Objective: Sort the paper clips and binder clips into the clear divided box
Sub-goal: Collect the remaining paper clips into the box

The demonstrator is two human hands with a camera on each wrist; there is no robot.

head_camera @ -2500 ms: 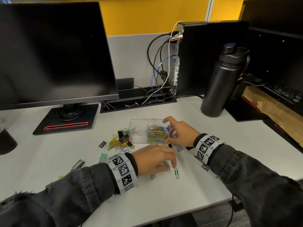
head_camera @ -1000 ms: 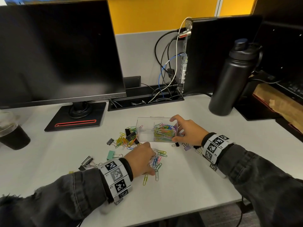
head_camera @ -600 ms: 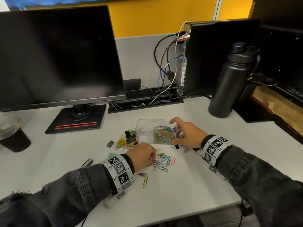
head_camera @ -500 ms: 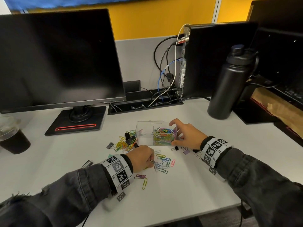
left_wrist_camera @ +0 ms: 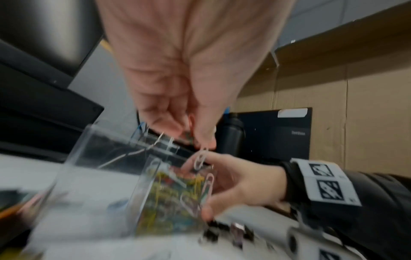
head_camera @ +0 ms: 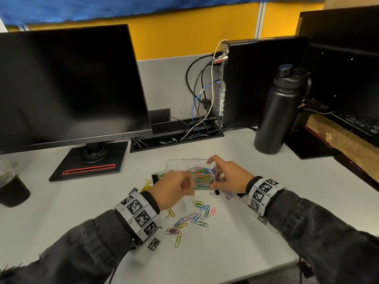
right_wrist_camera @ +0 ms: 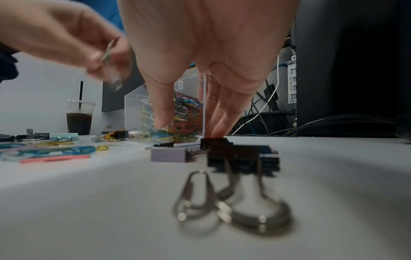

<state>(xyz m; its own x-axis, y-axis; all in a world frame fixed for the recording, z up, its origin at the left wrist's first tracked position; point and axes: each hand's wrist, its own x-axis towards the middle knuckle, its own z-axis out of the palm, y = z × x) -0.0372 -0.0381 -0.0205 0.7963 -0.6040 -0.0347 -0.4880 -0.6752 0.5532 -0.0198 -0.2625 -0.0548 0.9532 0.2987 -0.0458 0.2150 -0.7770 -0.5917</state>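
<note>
Left hand: the left hand (head_camera: 171, 189) is raised above the tabletop (head_camera: 235, 249) at the near left edge of the clear divided box (head_camera: 176, 163); its fingers (left_wrist_camera: 200, 133) are curled and pinch a few paper clips (left_wrist_camera: 200, 158), which dangle over the box's open top.
Right hand: the right hand (head_camera: 229, 176) grasps the right end of the box, with the thumb (right_wrist_camera: 160, 107) on the near wall and the other fingers (right_wrist_camera: 222, 112) round the far right corner.
Clear divided box: it stands at mid-tabletop; the right compartment holds a heap of coloured clips (head_camera: 202, 175); the contents of the left compartment cannot be made out.
Loose paper clips: a scatter of loose clips (head_camera: 194, 218) lies on the tabletop just in front of the box, and a second cluster (head_camera: 147, 184) lies at its left.
Binder clips: a black binder clip (right_wrist_camera: 242, 160) and a lilac binder clip (right_wrist_camera: 167, 154) lie near the right wrist, just beside the box.
Surroundings: a monitor (head_camera: 67, 85) stands at the rear left, a black bottle (head_camera: 279, 111) at the rear right and a cup of dark drink (head_camera: 12, 189) at the far left.
</note>
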